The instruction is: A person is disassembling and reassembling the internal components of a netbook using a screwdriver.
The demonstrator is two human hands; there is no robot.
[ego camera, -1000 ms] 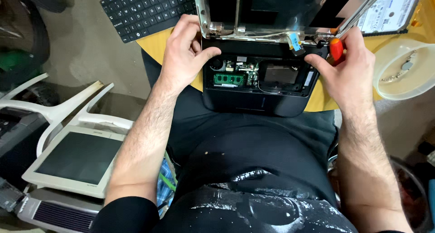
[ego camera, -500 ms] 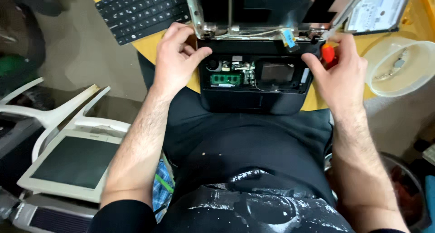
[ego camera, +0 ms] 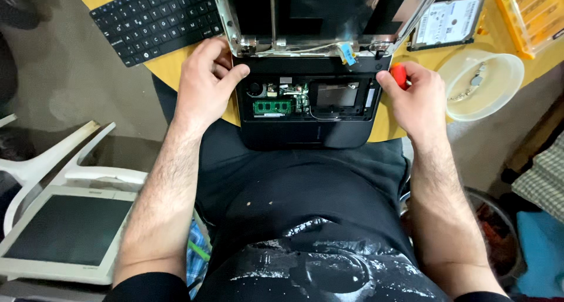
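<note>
An opened black laptop (ego camera: 305, 134) lies half on my lap and half on a yellow table (ego camera: 170, 73), its keyboard removed so a green memory board (ego camera: 271, 107) and metal parts show. The screen part (ego camera: 317, 14) stands behind it. My left hand (ego camera: 205, 81) grips the laptop's left hinge corner. My right hand (ego camera: 414, 96) is closed around a red-handled screwdriver (ego camera: 399, 74) at the laptop's right hinge corner; the tool's tip is hidden.
A loose black keyboard (ego camera: 155, 19) lies at the table's left. A hard drive (ego camera: 449, 21) and yellow case (ego camera: 531, 14) sit at the far right. A white bowl (ego camera: 482, 84) holds small metal parts. A white monitor (ego camera: 61, 231) rests on a white plastic chair at lower left.
The view has shifted slightly. My right hand with the screwdriver has slid a little outward along the laptop's right hinge corner. My left hand stays on the left hinge corner.
</note>
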